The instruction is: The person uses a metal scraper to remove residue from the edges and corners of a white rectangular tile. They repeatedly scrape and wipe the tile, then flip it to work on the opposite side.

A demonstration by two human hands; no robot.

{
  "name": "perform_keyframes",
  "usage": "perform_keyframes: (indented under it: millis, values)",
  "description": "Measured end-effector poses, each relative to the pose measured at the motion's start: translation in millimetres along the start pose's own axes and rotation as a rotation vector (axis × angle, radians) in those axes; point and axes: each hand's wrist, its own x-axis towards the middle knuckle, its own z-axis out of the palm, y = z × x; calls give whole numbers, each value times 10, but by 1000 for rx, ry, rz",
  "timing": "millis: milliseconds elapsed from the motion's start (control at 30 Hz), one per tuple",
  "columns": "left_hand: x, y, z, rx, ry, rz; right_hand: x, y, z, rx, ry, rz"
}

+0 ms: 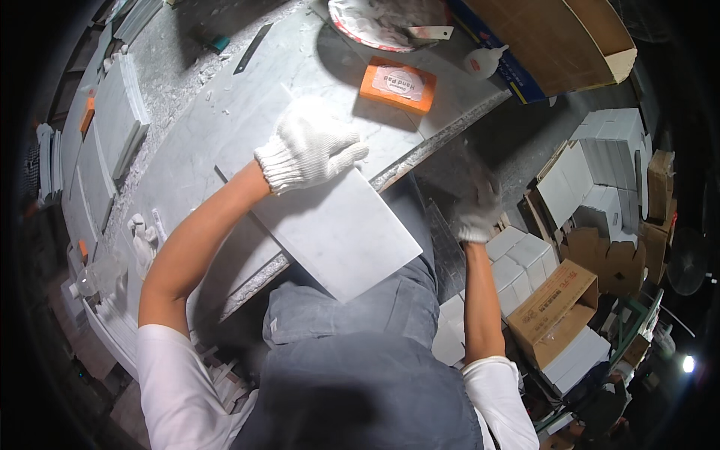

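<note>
The left hand (311, 148), gloved in white knit, lies flat on the white stone tile (337, 225), fingers together pressing its far end. The tile rests on the marble worktop (225, 120), its near corner overhanging the worktop's front edge above the person's lap. The right hand (476, 214), gloved and blurred, hangs off that edge, right of the tile; its finger state cannot be told. Beyond the tile sit an orange sanding block (397, 84) and a round dish (367, 26) holding pale material. Open cardboard boxes (555, 304) lie right.
</note>
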Motion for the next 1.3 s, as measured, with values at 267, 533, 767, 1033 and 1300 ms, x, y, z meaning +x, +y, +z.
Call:
perform_keyframes:
  millis: [267,533,767,1033,1300]
  values:
    - [5,-32,-6,18,-14,38,-576,-243,-195,723,5,1032]
    - [32,82,-301,22,149,167,13,-1036,-599,1843,-302,1264]
    - [-232,241,-790,36,355,135,254,-1442,-791,2052,-514,1083]
    - [-666,253,-929,99,544,129,558,-1773,-958,1743,-722,964]
    - [-849,288,-956,71,560,115,584,-1993,-1022,1703,-880,940]
